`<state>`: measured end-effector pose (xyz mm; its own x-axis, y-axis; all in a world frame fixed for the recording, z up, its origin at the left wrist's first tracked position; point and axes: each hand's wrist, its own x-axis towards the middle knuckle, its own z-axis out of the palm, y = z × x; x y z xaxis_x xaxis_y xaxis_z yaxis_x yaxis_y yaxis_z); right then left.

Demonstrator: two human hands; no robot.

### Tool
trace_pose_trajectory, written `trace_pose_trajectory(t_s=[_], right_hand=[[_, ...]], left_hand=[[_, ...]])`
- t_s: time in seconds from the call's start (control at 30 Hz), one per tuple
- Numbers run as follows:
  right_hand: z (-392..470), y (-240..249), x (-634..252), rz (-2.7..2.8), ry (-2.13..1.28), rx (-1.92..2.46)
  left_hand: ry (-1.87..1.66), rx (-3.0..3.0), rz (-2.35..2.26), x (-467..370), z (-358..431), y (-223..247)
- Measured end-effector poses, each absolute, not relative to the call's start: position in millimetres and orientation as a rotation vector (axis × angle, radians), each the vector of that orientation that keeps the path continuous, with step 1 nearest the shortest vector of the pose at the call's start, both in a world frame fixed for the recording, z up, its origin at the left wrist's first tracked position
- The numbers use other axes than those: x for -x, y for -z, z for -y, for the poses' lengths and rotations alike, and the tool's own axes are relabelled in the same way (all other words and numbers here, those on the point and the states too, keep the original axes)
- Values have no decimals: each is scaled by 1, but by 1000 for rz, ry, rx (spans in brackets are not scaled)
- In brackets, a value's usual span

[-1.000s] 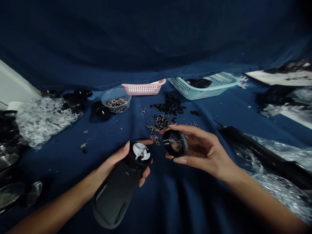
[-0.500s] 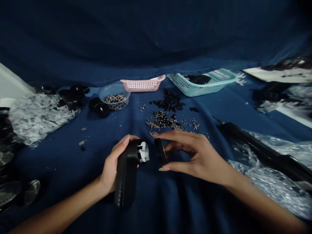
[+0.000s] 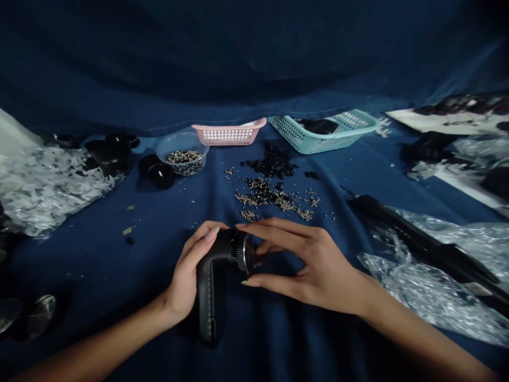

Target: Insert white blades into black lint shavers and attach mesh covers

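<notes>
My left hand (image 3: 186, 284) is closed around a black angled handheld device (image 3: 210, 302), its grip hanging downward and its short round head turned to the right. On that head sits a round black cap (image 3: 244, 252) with a ridged, shiny rim. The fingers and thumb of my right hand (image 3: 306, 260) hold the cap's rim from the right side, above and below. The cap covers the end of the head, so the inside of the head is hidden.
Loose screws (image 3: 278, 199) and small black parts (image 3: 274, 162) lie beyond my hands. A clear bowl of screws (image 3: 185, 167), a pink basket (image 3: 228, 137) and a turquoise basket (image 3: 322, 143) stand behind. A black electric screwdriver (image 3: 409, 228) lies right, a bag of white pieces (image 3: 55, 185) left.
My right hand has moved left and brought the cap onto the device's head, covering the white toothed part that showed before. The device has turned slightly in my left hand.
</notes>
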<state>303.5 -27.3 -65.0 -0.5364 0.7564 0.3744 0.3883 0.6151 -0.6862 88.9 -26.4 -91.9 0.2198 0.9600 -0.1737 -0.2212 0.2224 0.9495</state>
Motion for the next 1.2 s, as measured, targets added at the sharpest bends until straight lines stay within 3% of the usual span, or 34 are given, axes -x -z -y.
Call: trace_pose_trajectory(t_s=[1.2], right_hand=[[35,66,-303,2303,-580,879]], left_hand=[[-949,-1008,-918,-86,30,91]])
